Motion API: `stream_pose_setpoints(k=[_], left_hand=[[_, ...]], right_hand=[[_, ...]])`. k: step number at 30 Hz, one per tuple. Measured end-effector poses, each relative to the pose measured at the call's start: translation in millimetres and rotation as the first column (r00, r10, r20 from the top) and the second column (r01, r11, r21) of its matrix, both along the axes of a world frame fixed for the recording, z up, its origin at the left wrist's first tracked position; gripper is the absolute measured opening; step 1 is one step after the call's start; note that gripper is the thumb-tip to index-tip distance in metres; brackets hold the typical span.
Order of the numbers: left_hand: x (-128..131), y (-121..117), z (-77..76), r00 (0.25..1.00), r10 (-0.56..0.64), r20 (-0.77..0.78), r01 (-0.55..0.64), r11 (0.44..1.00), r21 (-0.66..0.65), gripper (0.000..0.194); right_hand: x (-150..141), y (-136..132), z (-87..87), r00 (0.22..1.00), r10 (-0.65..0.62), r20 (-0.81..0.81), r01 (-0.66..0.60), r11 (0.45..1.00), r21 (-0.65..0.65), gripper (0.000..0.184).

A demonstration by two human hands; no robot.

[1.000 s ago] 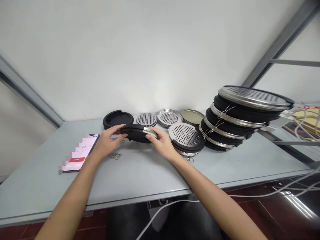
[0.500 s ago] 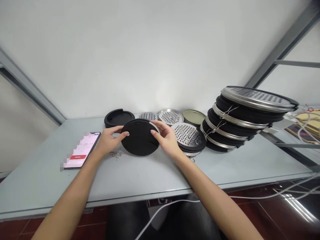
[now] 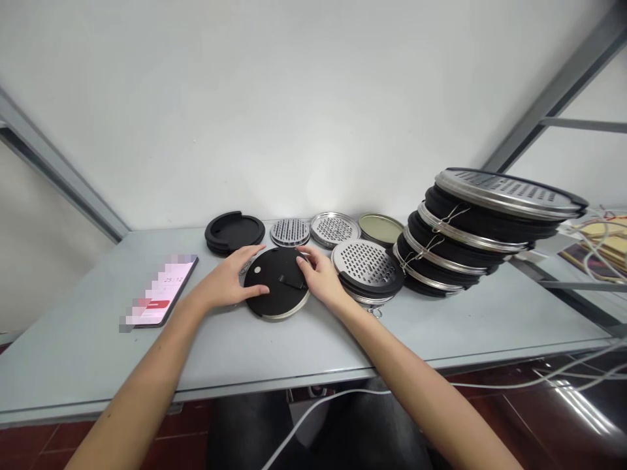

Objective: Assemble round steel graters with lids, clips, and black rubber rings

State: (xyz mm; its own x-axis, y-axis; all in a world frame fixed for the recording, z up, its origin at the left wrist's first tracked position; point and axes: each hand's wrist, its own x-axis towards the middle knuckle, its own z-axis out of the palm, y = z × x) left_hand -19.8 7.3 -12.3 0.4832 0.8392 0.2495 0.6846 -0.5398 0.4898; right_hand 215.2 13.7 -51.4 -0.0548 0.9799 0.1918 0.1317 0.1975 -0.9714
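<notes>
A round black disc with a metal rim (image 3: 278, 282) lies flat on the grey table (image 3: 274, 346), black side up. My left hand (image 3: 226, 282) rests on its left edge with the fingers spread flat. My right hand (image 3: 319, 277) touches its right edge, fingers bent over the rim. Just right of it sits a perforated metal grater disc in a black ring (image 3: 367, 269).
A phone (image 3: 161, 295) lies at the left. At the back stand a black ring (image 3: 234, 232), two perforated discs (image 3: 290, 232) and a tin lid (image 3: 381, 228). A leaning stack of black-and-metal discs (image 3: 470, 228) fills the right. Cables hang below the table edge.
The disc was held level, then tipped up with its black face toward me, and now lies flat on the table, black side up. My hands came down with it.
</notes>
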Motion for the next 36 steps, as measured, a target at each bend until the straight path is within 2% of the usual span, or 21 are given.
stream_pose_setpoints(k=[6,10,12,15,19,21,23,25,27,29,31,36], left_hand=[[14,-12,-1.9,0.981,-0.092,-0.171,0.077,0.993,-0.092,0.127],[19,-15,-6.7,0.964,-0.133,-0.23,0.108,0.987,-0.119,0.12],[19,-14,-9.4,0.957,-0.138,-0.254,0.111,0.987,-0.117,0.114],[20,-13,-14.0,0.958,-0.108,-0.264,0.084,0.992,-0.099,0.112],[32,-9,-23.9,0.977,0.054,-0.207,-0.063,0.997,-0.036,0.113],[38,-7,-28.8,0.984,0.124,-0.126,-0.122,0.992,0.025,0.103],[39,-2,-31.0,0.986,0.162,-0.039,-0.16,0.985,0.056,0.084],[34,2,-29.2,0.983,0.181,0.044,-0.183,0.981,0.067,0.062],[24,7,-23.9,0.956,0.267,0.124,-0.279,0.955,0.095,0.045],[11,9,-16.9,0.923,0.374,0.088,-0.382,0.918,0.107,0.039],[-2,10,-10.6,0.902,0.431,-0.018,-0.425,0.896,0.124,0.037],[-14,11,-4.2,0.902,0.393,-0.179,-0.39,0.919,0.053,0.04]], right_hand=[[0,2,-3.3,0.991,-0.001,0.131,0.016,0.994,-0.112,0.034],[0,0,-0.7,0.982,0.031,0.188,-0.01,0.994,-0.111,0.036],[0,-4,1.3,0.966,0.028,0.255,-0.015,0.998,-0.055,0.039],[-1,-10,5.2,0.915,-0.038,0.402,-0.013,0.992,0.122,0.043],[-1,-15,8.4,0.874,-0.091,0.477,-0.066,0.951,0.301,0.039],[0,-14,7.6,0.866,-0.099,0.49,-0.071,0.946,0.317,0.039],[1,-13,5.8,0.851,-0.092,0.517,-0.081,0.95,0.302,0.039],[1,-13,4.1,0.825,-0.068,0.562,-0.106,0.957,0.271,0.039],[1,-14,3.6,0.789,-0.04,0.613,-0.135,0.962,0.237,0.039],[1,-16,4.8,0.757,-0.02,0.654,-0.15,0.967,0.204,0.041],[2,-18,7.1,0.733,-0.002,0.68,-0.159,0.972,0.174,0.043],[3,-22,11.7,0.707,0.022,0.707,-0.181,0.972,0.151,0.046]])
